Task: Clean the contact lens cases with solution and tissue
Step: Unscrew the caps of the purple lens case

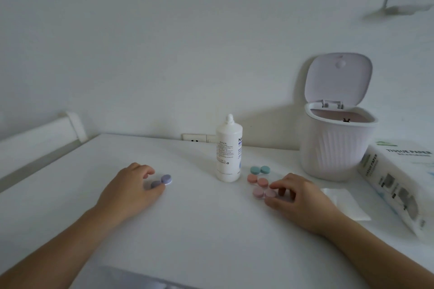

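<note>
On the white worktop [199, 218], left to right: left hand [131, 189] pinching a purple lens case [161, 181], lids on. Upright solution bottle [229, 149], capped, mid-worktop. Just right of it, capped teal case [260, 169], salmon case [257, 180], pink case [264, 192], the last touched by curled fingertips of right hand [298, 197]. Flat tissue [342, 202] beside that hand. Open-lidded bin [335, 148], contents unclear. Tissue paper pack [399, 178] far right
</note>
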Demonstrator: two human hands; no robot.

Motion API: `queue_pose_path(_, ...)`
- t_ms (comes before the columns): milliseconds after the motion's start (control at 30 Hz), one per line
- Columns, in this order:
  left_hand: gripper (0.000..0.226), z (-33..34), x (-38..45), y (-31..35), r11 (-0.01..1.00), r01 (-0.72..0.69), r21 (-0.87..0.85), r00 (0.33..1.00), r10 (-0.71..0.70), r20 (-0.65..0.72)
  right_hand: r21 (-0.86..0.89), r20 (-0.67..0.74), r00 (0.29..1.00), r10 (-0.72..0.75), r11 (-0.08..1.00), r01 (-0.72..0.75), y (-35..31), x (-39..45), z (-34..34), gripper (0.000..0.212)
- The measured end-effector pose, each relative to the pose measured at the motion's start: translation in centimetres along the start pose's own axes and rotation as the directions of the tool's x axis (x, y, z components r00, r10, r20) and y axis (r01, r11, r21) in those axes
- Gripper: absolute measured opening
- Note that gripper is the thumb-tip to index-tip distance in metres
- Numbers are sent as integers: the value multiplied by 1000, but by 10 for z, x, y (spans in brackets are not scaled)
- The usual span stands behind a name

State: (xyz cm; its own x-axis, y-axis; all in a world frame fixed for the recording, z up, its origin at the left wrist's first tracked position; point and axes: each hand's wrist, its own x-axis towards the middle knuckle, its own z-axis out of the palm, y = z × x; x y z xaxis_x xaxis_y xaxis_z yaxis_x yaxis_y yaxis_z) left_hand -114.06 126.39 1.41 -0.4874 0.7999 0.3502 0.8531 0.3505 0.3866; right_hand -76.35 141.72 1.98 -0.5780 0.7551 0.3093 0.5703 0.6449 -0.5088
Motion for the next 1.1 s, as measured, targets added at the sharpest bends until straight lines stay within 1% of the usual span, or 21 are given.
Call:
queue_pose_path(100,25,-2,0,-4,1000,1,-2,1000,-1,31,21,1,1000,-8,1000,8,3,-1,0,20)
queue_pose_path(300,16,-6,-4,6,997,-34,-72,994,41,102,42,-19,1000,-17,999,18,6,-2,-1,19)
queue_pose_path(400,6,-8,-10,26,981,-80,-177,982,107,154,12,-59,997,-41,999,42,7,-3,-2,21)
queue_pose_path(467,14,-7,-16,47,963,-139,-230,964,185,192,19,-79,994,-75,997,77,4,-4,-5,18)
queue_pose_path(533,26,-5,-21,70,939,-215,-268,930,280,236,48,-83,989,-119,991,124,-2,-5,-10,12)
queue_pose_path(567,29,-2,-23,81,926,-253,-279,908,327,262,78,-82,987,-139,986,146,-5,-6,-12,12)
queue_pose_path(667,25,10,-25,113,876,-402,-265,821,473,320,143,-65,978,-199,968,207,-10,-9,-19,18)
queue_pose_path(767,30,22,-21,140,809,-525,-264,718,588,373,113,31,964,-263,959,258,-9,-9,-22,29)
queue_pose_path(833,31,29,-15,154,768,-579,-275,663,639,390,126,94,967,-236,967,223,-10,-9,-23,37)
queue_pose_path(933,30,36,-6,168,726,-606,-325,617,687,383,133,119,981,-155,981,139,-5,-8,-21,38)
queue_pose_path(1000,31,42,0,171,717,-584,-382,604,697,385,111,114,986,-124,988,111,-2,-6,-21,34)
queue_pose_path(1100,23,52,-1,173,696,-559,-451,593,716,369,92,120,988,-100,992,90,0,-7,-22,41)
